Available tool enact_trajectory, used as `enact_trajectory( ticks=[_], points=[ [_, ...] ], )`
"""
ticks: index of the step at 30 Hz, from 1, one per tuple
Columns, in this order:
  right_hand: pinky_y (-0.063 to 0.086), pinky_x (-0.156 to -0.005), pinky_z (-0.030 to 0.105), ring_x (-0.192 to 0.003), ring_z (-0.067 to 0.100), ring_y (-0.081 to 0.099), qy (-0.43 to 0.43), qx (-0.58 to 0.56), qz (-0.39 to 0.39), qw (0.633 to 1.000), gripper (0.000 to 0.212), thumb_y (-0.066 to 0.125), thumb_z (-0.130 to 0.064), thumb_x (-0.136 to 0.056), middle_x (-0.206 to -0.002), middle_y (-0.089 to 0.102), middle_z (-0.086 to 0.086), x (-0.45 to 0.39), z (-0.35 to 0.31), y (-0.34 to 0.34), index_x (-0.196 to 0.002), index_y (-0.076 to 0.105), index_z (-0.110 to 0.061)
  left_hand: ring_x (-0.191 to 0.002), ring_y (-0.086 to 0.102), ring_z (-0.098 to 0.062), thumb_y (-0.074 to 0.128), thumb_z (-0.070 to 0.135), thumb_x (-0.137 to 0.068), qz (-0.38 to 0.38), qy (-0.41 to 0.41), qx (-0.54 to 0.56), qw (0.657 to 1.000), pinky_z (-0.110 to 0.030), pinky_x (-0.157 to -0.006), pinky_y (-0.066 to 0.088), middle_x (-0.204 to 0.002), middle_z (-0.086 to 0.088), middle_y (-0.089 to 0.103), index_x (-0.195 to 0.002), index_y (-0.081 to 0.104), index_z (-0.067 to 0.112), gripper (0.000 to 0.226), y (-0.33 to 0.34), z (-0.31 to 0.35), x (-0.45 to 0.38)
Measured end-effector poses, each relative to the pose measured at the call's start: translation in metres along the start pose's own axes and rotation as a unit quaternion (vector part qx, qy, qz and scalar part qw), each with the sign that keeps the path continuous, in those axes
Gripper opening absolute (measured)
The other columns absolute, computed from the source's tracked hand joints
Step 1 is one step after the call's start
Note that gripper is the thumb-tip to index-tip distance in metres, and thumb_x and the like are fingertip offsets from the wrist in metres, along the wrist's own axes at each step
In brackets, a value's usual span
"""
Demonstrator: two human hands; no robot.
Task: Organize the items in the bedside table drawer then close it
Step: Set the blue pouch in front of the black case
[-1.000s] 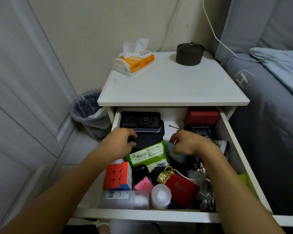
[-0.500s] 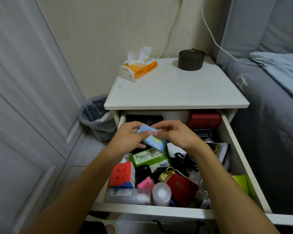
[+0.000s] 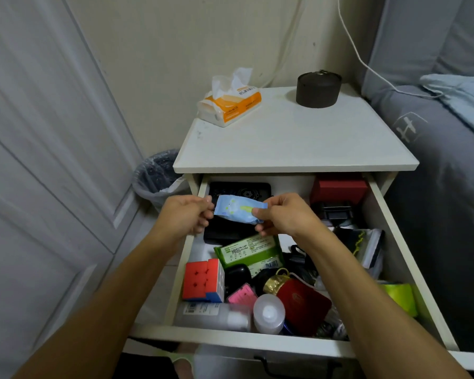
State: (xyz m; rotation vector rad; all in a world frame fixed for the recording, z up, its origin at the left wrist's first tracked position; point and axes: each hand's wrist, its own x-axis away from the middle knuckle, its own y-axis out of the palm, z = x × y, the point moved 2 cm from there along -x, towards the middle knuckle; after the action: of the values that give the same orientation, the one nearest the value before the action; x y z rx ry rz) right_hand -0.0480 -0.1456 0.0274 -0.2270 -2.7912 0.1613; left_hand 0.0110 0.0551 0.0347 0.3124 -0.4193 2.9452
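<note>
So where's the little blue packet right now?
The little blue packet is held up over the back of the open drawer, pinched between the left hand and right hand, above the green pack.

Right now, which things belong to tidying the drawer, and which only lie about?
Job: drawer; blue packet, pinched by left hand and right hand; green pack; puzzle cube; red case.

Lying about: tissue pack; dark round tin; bin.

A pale blue packet (image 3: pixel 237 209) with yellow-green marks, a green pouch (image 3: pixel 251 253), a red-and-orange cube (image 3: pixel 203 280), a pink tag (image 3: pixel 242 295) and a red box (image 3: pixel 340 187) lie against the cream-white drawer (image 3: pixel 411 291).
</note>
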Motion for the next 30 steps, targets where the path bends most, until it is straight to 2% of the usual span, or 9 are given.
enact_trajectory(
  ticks=[2, 5, 8, 10, 13, 20, 23, 27, 30],
  points=[
    [0.061, -0.065, 0.037, -0.057, 0.022, 0.068, -0.002, 0.042, 0.022, 0.999, 0.013, 0.066, -0.008, -0.090, -0.072, 0.067, 0.017, -0.006, -0.001, 0.003, -0.081, 0.060, -0.001, -0.047, 0.049, -0.008, 0.059, 0.025, -0.098, 0.019, 0.022, -0.066, 0.997, -0.019, -0.046, 0.042, -0.063, -0.005, 0.062, -0.078, 0.068, 0.005, 0.029, 0.000, -0.004, -0.001],
    [0.061, -0.062, 0.035, -0.063, 0.026, 0.072, 0.002, 0.140, 0.047, 0.989, 0.011, 0.064, -0.010, -0.089, -0.071, 0.070, 0.018, -0.017, -0.002, 0.015, -0.084, 0.065, 0.000, -0.057, 0.051, -0.015, 0.063, 0.026, -0.093, 0.085, 0.048, -0.114, 0.989, -0.029, -0.061, 0.046, -0.063, -0.009, 0.060, -0.071, 0.065, 0.001, 0.033, -0.010, -0.014, -0.005],
    [0.056, -0.050, 0.028, -0.046, 0.020, 0.065, 0.023, 0.185, 0.051, 0.981, 0.014, 0.065, -0.011, -0.087, -0.059, 0.067, 0.016, -0.028, 0.000, 0.034, -0.086, 0.067, 0.002, -0.062, 0.050, -0.019, 0.066, 0.022, -0.090, 0.086, 0.020, -0.113, 0.990, -0.032, -0.066, 0.044, -0.062, -0.004, 0.056, -0.066, 0.059, 0.005, 0.030, -0.020, -0.026, -0.011],
    [0.055, -0.047, 0.027, -0.040, 0.019, 0.062, 0.040, 0.209, 0.053, 0.976, 0.016, 0.064, -0.012, -0.088, -0.061, 0.068, 0.016, -0.034, 0.001, 0.046, -0.088, 0.066, 0.004, -0.063, 0.051, -0.020, 0.066, 0.023, -0.090, 0.074, 0.004, -0.124, 0.990, -0.030, -0.066, 0.042, -0.062, -0.005, 0.056, -0.065, 0.055, 0.012, 0.029, -0.024, -0.031, -0.013],
    [0.060, -0.051, 0.036, -0.050, 0.026, 0.068, 0.054, 0.204, 0.089, 0.973, 0.013, 0.066, -0.007, -0.087, -0.072, 0.070, 0.020, -0.040, 0.005, 0.056, -0.087, 0.066, 0.006, -0.065, 0.052, -0.022, 0.064, 0.028, -0.092, 0.048, -0.002, -0.152, 0.987, -0.032, -0.067, 0.044, -0.067, -0.010, 0.057, -0.067, 0.051, 0.012, 0.032, -0.028, -0.038, -0.015],
    [0.056, -0.053, 0.026, -0.065, 0.026, 0.070, 0.059, 0.169, 0.155, 0.972, 0.008, 0.069, -0.006, -0.081, -0.075, 0.071, 0.015, -0.040, 0.013, 0.055, -0.079, 0.068, 0.002, -0.071, 0.059, -0.026, 0.060, 0.033, -0.094, 0.044, 0.031, -0.209, 0.976, -0.037, -0.072, 0.054, -0.074, -0.016, 0.062, -0.077, 0.056, 0.003, 0.034, -0.029, -0.042, -0.020],
    [0.061, -0.064, 0.038, -0.059, 0.027, 0.071, 0.073, 0.145, 0.165, 0.973, 0.009, 0.064, -0.003, -0.081, -0.073, 0.071, 0.015, -0.039, 0.013, 0.059, -0.082, 0.070, 0.003, -0.071, 0.057, -0.023, 0.059, 0.033, -0.095, 0.052, 0.046, -0.242, 0.968, -0.026, -0.063, 0.044, -0.081, -0.019, 0.064, -0.085, 0.058, -0.001, 0.036, -0.026, -0.041, -0.020],
    [0.060, -0.056, 0.034, -0.053, 0.026, 0.069, 0.058, 0.128, 0.177, 0.974, 0.015, 0.056, -0.003, -0.083, -0.085, 0.069, 0.018, -0.036, 0.015, 0.061, -0.090, 0.066, 0.004, -0.067, 0.053, -0.020, 0.058, 0.032, -0.095, 0.050, 0.054, -0.252, 0.965, -0.024, -0.060, 0.039, -0.076, -0.016, 0.060, -0.088, 0.059, -0.002, 0.035, -0.025, -0.040, -0.020],
    [0.060, -0.057, 0.039, -0.056, 0.028, 0.068, 0.040, 0.168, 0.174, 0.970, 0.012, 0.054, -0.003, -0.082, -0.080, 0.067, 0.016, -0.032, 0.015, 0.064, -0.085, 0.064, 0.002, -0.070, 0.056, -0.022, 0.058, 0.032, -0.095, 0.054, 0.059, -0.266, 0.961, -0.025, -0.061, 0.041, -0.075, -0.014, 0.061, -0.086, 0.058, 0.001, 0.032, -0.025, -0.040, -0.019]
  ],
)
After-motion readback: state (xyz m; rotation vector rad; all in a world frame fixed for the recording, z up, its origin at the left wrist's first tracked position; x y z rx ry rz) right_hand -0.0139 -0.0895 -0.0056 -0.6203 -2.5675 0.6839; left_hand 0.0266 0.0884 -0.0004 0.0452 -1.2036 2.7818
